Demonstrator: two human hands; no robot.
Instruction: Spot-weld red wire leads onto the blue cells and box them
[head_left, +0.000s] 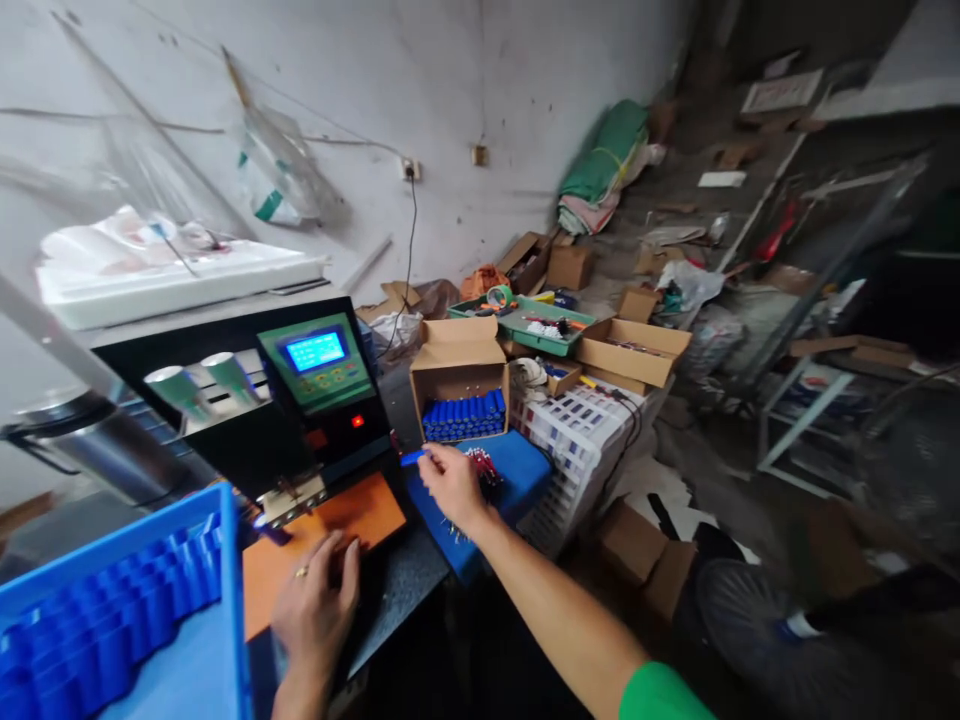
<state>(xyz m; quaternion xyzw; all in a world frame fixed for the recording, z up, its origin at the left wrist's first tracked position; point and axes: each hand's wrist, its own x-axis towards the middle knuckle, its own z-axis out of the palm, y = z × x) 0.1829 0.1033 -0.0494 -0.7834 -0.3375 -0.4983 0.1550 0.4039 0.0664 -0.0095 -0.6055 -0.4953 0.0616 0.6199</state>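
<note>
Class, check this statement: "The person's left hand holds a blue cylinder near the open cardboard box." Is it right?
Not quite: the wrong hand is named. The head view shows the right hand, not the left hand, holding the blue cylinder near the open cardboard box.

Orange mat (373,508) on dark table (409,585)
</note>
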